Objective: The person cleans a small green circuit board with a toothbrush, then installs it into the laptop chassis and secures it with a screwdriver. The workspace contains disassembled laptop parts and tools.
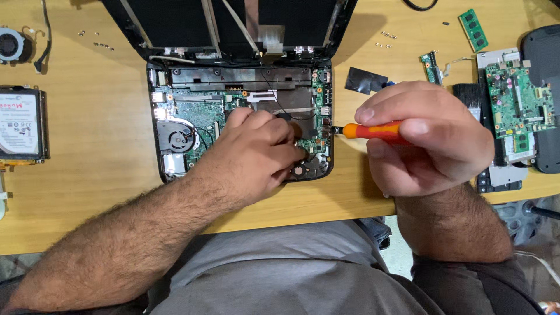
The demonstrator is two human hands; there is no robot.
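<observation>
**A:** Status on the hands?

**B:** Right hand (429,140) is closed around a screwdriver (373,131) with an orange-red handle. Held roughly level, tip pointing left, meeting the right edge of the opened laptop (239,116). Thumb lies along the handle, fingers curled under.

**A:** Left?

**B:** Left hand (256,154) rests inside the laptop base, palm down, fingers bent onto the green mainboard (201,111) near the right half. Fingertips are hidden under the knuckles; can't tell if it pinches anything.

**A:** Where's the laptop sitting?

**B:** Centre of the wooden table (87,175), top cover off, internals exposed. Cooling fan (175,137) at lower left of the base, just left of the left hand. Screen lid (233,23) is folded back, at the top of the view.

**A:** Other parts around?

**B:** Hard drive (20,122) at the left edge, well apart from the laptop. A loose fan (10,44) above it. Small screws (93,39) scattered at upper left, more (385,39) at upper right. Black square pad (364,80) just above the right hand. Memory stick (472,29) at upper right. A second circuit board (516,108) lies right of the right hand, on a black tray.
</observation>
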